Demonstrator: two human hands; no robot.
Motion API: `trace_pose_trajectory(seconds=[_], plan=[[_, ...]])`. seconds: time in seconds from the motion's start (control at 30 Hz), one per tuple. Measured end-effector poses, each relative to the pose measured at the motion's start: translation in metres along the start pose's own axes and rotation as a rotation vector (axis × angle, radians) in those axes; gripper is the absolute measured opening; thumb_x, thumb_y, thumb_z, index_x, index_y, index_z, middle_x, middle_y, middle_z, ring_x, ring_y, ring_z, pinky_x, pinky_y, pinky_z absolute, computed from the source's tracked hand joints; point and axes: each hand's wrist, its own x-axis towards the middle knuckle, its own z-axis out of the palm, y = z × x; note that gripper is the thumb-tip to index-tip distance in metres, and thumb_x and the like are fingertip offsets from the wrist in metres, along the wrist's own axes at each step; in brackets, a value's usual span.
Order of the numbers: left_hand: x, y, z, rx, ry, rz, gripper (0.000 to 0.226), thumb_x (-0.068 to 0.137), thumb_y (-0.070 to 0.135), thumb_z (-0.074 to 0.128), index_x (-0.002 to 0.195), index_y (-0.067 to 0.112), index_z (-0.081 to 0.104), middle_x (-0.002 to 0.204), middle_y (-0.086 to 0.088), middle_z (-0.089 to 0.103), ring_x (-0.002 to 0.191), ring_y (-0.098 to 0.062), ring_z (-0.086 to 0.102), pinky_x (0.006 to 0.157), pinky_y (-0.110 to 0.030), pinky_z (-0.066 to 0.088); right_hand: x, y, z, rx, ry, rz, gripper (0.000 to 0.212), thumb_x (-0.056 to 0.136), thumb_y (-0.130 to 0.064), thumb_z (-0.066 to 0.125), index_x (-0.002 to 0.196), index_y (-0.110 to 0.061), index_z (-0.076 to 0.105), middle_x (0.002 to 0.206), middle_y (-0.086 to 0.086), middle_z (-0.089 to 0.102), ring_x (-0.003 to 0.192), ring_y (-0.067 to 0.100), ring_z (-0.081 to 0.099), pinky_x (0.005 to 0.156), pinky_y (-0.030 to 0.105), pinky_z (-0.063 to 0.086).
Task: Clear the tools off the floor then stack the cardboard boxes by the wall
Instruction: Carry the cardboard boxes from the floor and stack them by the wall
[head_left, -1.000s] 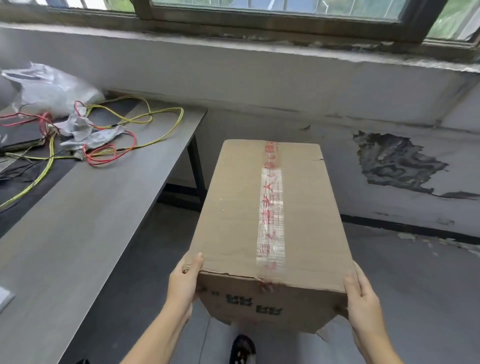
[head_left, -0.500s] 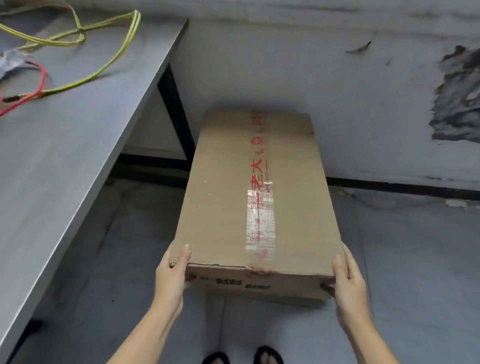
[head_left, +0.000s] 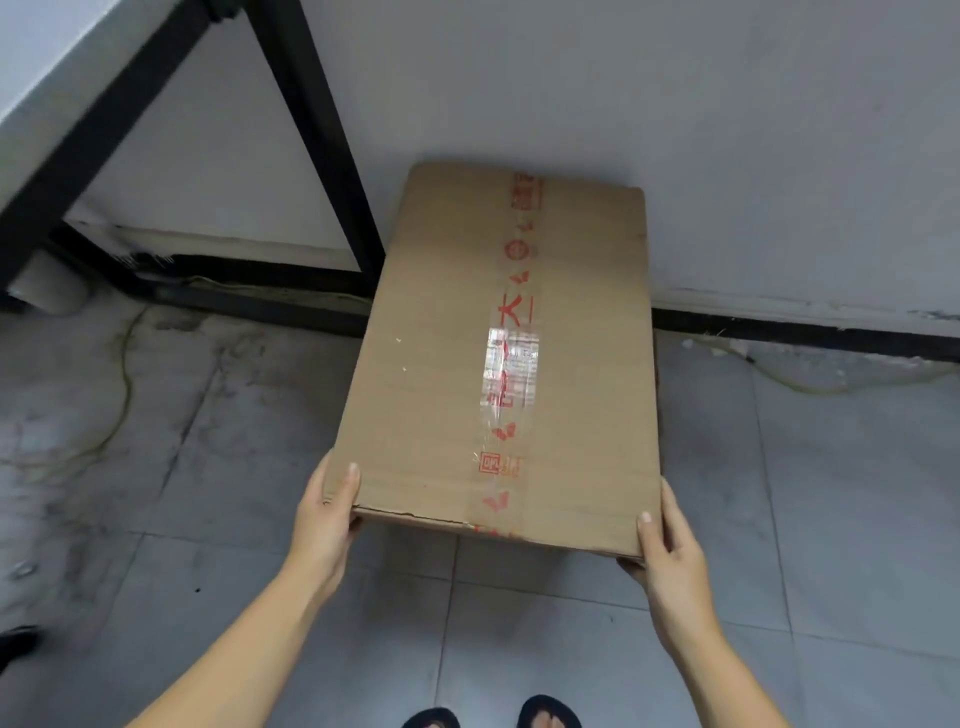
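A long brown cardboard box (head_left: 441, 364), sealed along its top with clear tape printed in red, is low over the tiled floor with its far end at the wall. My left hand (head_left: 327, 514) grips its near left corner, thumb on top and fingers under. My right hand (head_left: 670, 545) grips the near right corner the same way. Whether the box's underside touches the floor is hidden.
A black table leg and frame (head_left: 322, 130) stand just left of the box's far end. A dark skirting strip (head_left: 805, 338) runs along the grey wall (head_left: 675, 104). My sandalled feet (head_left: 493, 714) are at the bottom edge. Stained grey floor tiles (head_left: 156, 467) spread left and right.
The box has gone down from chest height toward the floor and forward to the wall. My view has tilted down, so the tabletop with its wires has left the frame.
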Motion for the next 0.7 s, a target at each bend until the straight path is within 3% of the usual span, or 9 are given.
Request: trace_pose_trajectory(seconds=[0.13,0.23,0.4,0.53,0.7], plan=[[0.0,-0.003,-0.002,0.095,0.009,-0.003,0.036,0.099,0.023,0.045,0.135,0.021,0.044,0.122,0.002,0.058,0.105,-0.014,0.055,0.092,-0.036,0.041,0.002,0.004,-0.004,-0.077,-0.039,-0.002,0.049,0.099,-0.019,0.043,0.145,-0.033,0.032,0.133,-0.006,0.051,0.119,0.017,0.05,0.102,0.047,0.043],[-0.002,0.007,-0.005,0.27,0.023,-0.032,0.044,0.098,0.028,0.048,0.139,0.021,0.038,0.135,0.001,0.051,0.122,-0.019,0.049,0.105,-0.042,0.037,0.001,-0.003,-0.004,-0.188,-0.079,-0.001,0.05,0.099,-0.021,0.043,0.146,-0.034,0.029,0.141,-0.007,0.046,0.128,0.016,0.044,0.109,0.046,0.036],[-0.036,0.062,0.0,0.453,0.092,0.011,0.06,0.097,0.018,0.049,0.15,0.018,0.02,0.154,-0.007,0.027,0.14,-0.023,0.028,0.111,-0.034,0.024,-0.022,-0.051,-0.018,-0.51,-0.124,0.008,0.057,0.101,-0.025,0.036,0.151,-0.02,0.011,0.157,0.0,0.017,0.144,0.016,0.017,0.117,0.034,0.015],[-0.1,0.13,0.003,0.471,-0.019,0.066,0.056,0.097,0.021,0.05,0.147,0.023,0.025,0.146,-0.005,0.04,0.132,-0.02,0.04,0.101,-0.029,0.031,-0.081,-0.126,-0.038,-0.684,-0.249,-0.12,0.059,0.1,-0.027,0.04,0.151,-0.02,0.011,0.157,-0.002,0.016,0.144,0.012,0.014,0.11,0.019,0.011],[-0.21,0.218,-0.017,0.607,-0.189,0.187,0.048,0.093,0.019,0.056,0.139,0.023,0.041,0.117,0.001,0.06,0.117,-0.017,0.054,0.093,-0.024,0.036,-0.195,-0.23,-0.068,-0.699,-0.32,-0.246,0.055,0.097,-0.034,0.045,0.148,-0.027,0.025,0.149,-0.008,0.031,0.139,0.009,0.025,0.104,0.017,0.021]])
